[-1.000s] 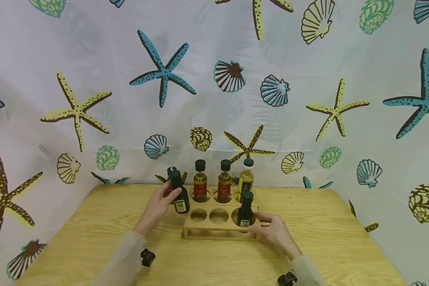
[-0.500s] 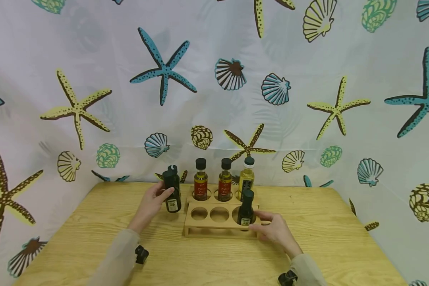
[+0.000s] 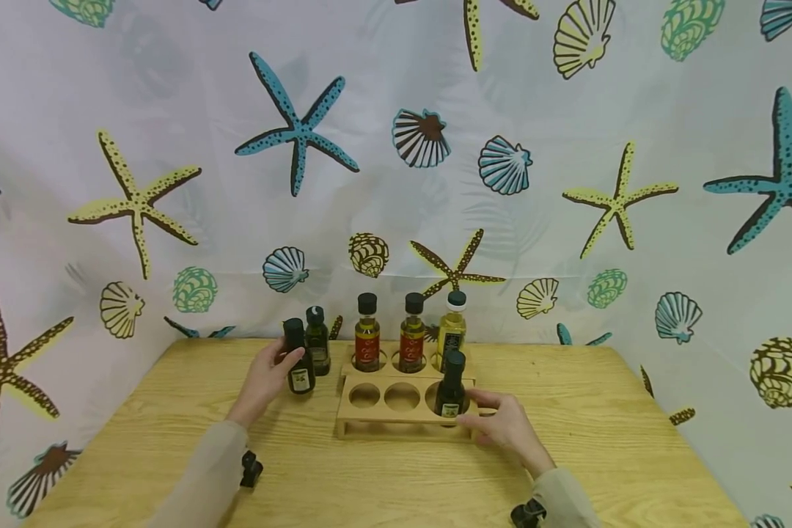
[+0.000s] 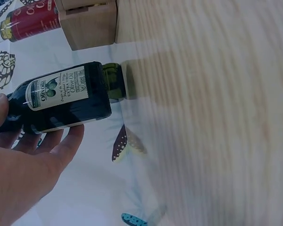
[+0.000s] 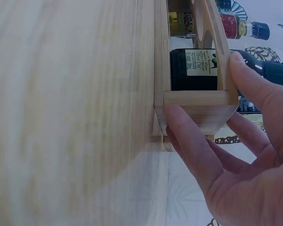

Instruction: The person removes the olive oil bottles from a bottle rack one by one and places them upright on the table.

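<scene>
Dark bottle (image 3: 301, 370): upright, long axis vertical, gripped in the left hand (image 3: 264, 378); lies left of the rack (image 3: 382, 413), apart from it. Right hand (image 3: 504, 425): grips the rack's right end, farther from the bottle.

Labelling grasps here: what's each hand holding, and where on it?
Left hand: olive oil bottle, grip around its upper part, below the cap. Right hand: wooden rack, by its right end.

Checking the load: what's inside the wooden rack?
The rack holds a dark bottle front right; behind, two red-labelled bottles and a pale yellow bottle. In the head view, the dark bottle partly covers the yellow one, whose base is hidden.
</scene>
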`<action>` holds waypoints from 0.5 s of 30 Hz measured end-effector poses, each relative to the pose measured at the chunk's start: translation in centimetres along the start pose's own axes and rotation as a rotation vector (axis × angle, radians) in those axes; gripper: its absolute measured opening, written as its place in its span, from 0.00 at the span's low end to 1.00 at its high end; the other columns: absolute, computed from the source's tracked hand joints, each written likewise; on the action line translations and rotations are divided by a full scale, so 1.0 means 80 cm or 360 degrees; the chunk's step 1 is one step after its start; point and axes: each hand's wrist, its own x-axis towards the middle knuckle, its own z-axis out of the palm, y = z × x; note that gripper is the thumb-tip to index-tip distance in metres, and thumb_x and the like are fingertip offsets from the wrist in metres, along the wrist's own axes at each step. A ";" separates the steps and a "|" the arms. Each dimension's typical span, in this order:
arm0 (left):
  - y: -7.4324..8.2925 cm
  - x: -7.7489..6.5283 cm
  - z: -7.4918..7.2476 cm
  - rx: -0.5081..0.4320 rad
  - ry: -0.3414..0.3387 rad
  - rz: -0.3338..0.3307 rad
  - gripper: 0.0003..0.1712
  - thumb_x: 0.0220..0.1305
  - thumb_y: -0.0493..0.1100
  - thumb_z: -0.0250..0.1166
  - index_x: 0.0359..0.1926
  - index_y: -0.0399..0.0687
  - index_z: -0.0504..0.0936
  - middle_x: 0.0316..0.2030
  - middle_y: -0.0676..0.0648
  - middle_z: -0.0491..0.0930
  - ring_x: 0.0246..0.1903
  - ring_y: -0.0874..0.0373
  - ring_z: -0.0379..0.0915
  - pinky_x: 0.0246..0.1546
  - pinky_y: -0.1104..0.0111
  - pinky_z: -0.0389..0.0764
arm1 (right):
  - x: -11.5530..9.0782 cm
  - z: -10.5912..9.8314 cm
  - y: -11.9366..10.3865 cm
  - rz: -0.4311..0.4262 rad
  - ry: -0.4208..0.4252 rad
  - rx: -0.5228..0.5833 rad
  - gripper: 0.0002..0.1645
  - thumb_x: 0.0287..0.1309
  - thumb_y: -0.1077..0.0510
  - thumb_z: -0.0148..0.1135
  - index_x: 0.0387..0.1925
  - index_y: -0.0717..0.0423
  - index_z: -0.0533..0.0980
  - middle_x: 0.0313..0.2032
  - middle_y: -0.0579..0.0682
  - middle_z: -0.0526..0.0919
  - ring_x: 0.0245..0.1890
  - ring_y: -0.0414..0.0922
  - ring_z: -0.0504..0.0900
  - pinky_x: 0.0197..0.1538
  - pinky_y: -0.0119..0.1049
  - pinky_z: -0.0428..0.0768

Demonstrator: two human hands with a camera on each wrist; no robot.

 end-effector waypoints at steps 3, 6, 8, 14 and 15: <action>-0.007 0.002 -0.002 -0.0008 0.0004 0.0004 0.33 0.75 0.55 0.52 0.73 0.44 0.62 0.66 0.35 0.68 0.66 0.36 0.63 0.64 0.44 0.67 | 0.001 0.000 0.000 -0.0005 -0.0006 -0.0009 0.37 0.49 0.47 0.76 0.62 0.46 0.77 0.65 0.60 0.72 0.61 0.58 0.75 0.40 0.43 0.86; -0.014 0.004 -0.005 -0.0014 0.0008 -0.0001 0.32 0.75 0.54 0.52 0.73 0.44 0.62 0.66 0.34 0.68 0.66 0.36 0.62 0.65 0.43 0.65 | 0.001 0.000 0.000 -0.0003 -0.0009 -0.0020 0.37 0.49 0.46 0.76 0.62 0.46 0.77 0.65 0.59 0.72 0.61 0.58 0.75 0.40 0.42 0.86; -0.018 0.005 -0.007 -0.0010 0.0006 -0.0013 0.32 0.75 0.53 0.52 0.73 0.43 0.61 0.67 0.34 0.67 0.67 0.35 0.61 0.66 0.43 0.63 | 0.001 0.000 0.000 -0.0007 -0.0007 -0.0026 0.37 0.49 0.46 0.76 0.62 0.45 0.77 0.65 0.59 0.73 0.61 0.58 0.75 0.40 0.42 0.86; -0.025 0.009 -0.013 0.0019 0.0004 -0.0045 0.33 0.76 0.52 0.50 0.74 0.41 0.58 0.68 0.32 0.64 0.68 0.35 0.59 0.67 0.42 0.62 | 0.000 0.000 -0.001 -0.0023 0.0005 -0.0046 0.36 0.49 0.47 0.76 0.61 0.46 0.77 0.65 0.59 0.73 0.60 0.58 0.76 0.39 0.41 0.86; -0.026 0.010 -0.014 0.0021 0.0006 -0.0044 0.33 0.77 0.52 0.50 0.74 0.40 0.59 0.67 0.32 0.65 0.67 0.34 0.60 0.67 0.42 0.62 | 0.000 0.000 -0.001 -0.0023 0.0004 -0.0047 0.36 0.49 0.47 0.76 0.61 0.46 0.77 0.65 0.59 0.73 0.60 0.58 0.76 0.39 0.40 0.86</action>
